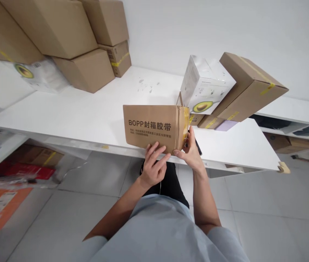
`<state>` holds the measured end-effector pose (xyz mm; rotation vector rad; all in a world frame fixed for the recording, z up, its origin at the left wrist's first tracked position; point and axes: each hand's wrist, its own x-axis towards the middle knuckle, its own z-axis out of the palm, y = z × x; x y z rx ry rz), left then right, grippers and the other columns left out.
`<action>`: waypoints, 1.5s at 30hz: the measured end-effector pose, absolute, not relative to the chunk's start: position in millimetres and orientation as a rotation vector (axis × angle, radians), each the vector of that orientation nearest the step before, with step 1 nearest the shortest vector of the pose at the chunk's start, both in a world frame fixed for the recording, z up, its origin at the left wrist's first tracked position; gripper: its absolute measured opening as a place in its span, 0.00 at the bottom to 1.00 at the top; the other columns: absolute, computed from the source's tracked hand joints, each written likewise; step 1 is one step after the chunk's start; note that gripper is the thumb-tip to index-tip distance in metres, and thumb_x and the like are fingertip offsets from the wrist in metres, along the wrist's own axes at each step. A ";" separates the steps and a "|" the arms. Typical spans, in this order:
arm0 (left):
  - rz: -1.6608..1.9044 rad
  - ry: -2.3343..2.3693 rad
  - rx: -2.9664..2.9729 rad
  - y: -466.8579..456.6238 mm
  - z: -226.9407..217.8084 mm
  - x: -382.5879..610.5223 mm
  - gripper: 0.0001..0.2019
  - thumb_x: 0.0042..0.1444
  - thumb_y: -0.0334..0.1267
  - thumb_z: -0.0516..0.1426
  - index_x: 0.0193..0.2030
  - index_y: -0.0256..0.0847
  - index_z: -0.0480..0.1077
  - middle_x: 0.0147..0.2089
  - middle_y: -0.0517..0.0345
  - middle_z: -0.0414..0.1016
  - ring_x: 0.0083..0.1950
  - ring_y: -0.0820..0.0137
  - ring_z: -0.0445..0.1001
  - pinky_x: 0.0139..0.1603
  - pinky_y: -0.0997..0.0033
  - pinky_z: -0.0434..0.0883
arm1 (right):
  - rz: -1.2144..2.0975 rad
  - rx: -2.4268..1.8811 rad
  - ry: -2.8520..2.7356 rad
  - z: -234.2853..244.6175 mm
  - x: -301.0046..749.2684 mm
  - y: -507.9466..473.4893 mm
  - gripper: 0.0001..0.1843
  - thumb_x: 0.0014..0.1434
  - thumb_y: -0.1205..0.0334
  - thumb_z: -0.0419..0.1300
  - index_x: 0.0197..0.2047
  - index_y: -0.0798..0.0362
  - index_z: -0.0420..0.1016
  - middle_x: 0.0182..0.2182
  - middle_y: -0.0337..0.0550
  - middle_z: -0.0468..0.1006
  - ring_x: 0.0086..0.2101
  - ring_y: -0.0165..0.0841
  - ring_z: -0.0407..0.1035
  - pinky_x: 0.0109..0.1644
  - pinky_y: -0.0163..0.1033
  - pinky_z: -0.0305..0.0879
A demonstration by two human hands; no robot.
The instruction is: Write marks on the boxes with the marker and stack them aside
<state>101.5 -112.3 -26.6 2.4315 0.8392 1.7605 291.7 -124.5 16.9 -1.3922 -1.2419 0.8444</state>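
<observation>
A brown cardboard box (151, 125) printed "BOPP" with Chinese characters stands at the near edge of the white table (89, 112). My left hand (153, 167) lies against its lower front face, fingers stretched up and apart. My right hand (189, 151) grips the box's lower right corner, thumb on the front and fingers round the taped side. A dark object (198, 147) on the table shows just behind my right hand.
Stacked brown cartons (61, 36) fill the table's back left, with an avocado-printed package (38, 74) under them. At the right are a white avocado-printed box (203, 85) and a tilted brown carton (248, 87). Red and orange boxes (1, 203) lie on the floor at left.
</observation>
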 end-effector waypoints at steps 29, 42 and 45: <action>1.658 0.609 2.509 -116.5 -17.6 119.2 0.24 0.51 0.22 0.57 0.55 0.42 0.72 0.50 0.47 0.76 0.60 0.54 0.72 0.56 0.46 0.76 | -0.352 -2.110 -0.609 -39.1 588.9 -196.2 0.79 0.30 0.38 0.72 0.74 0.61 0.35 0.72 0.72 0.37 0.73 0.64 0.34 0.75 0.68 0.36; 1.602 0.666 2.554 -110.0 -23.7 116.4 0.23 0.52 0.19 0.56 0.53 0.41 0.71 0.48 0.47 0.76 0.57 0.55 0.73 0.53 0.48 0.78 | -0.162 -2.087 -0.723 -43.2 605.8 -153.6 0.79 0.32 0.44 0.73 0.75 0.63 0.31 0.73 0.72 0.30 0.74 0.55 0.27 0.76 0.58 0.36; 1.598 0.650 2.560 -110.1 -25.5 119.9 0.22 0.52 0.19 0.56 0.53 0.40 0.71 0.48 0.46 0.76 0.57 0.55 0.73 0.53 0.48 0.78 | -0.152 -2.094 -0.752 -46.0 608.9 -145.8 0.80 0.31 0.43 0.72 0.74 0.65 0.30 0.73 0.72 0.30 0.74 0.55 0.26 0.77 0.58 0.35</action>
